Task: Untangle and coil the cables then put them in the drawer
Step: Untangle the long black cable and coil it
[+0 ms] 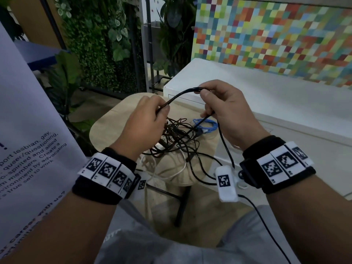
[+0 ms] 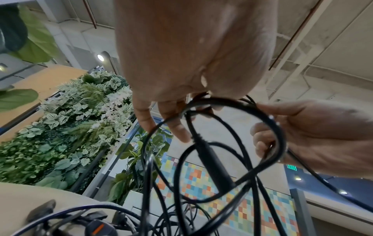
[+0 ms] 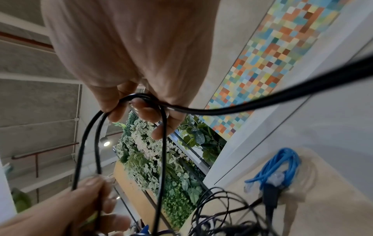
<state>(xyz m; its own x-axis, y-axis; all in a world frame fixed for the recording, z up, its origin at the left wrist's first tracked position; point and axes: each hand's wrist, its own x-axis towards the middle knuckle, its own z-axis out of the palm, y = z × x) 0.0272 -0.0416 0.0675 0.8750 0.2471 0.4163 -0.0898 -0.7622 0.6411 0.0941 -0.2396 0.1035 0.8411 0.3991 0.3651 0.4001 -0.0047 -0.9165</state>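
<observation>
A black cable [image 1: 179,95] arcs between my two hands above a small round wooden table [image 1: 106,119]. My left hand [image 1: 162,109] pinches one end of the arc, and my right hand [image 1: 202,92] pinches the other, with a further strand passing under its lower fingers. In the left wrist view the cable forms a loop [image 2: 279,127] and a black plug [image 2: 212,162] hangs inside it. On the table lies a tangle of thin black cables [image 1: 177,138], a coiled blue cable [image 1: 205,124] and a white cable [image 1: 171,168]. The right wrist view shows the blue cable [image 3: 282,166] beside the tangle [image 3: 222,215].
A white drawer cabinet [image 1: 266,96] stands right behind the table, its front looking shut. A printed banner [image 1: 28,130] hangs close on the left. A plant wall [image 1: 99,44] and a metal stand [image 1: 150,54] lie beyond. My knees are below the table.
</observation>
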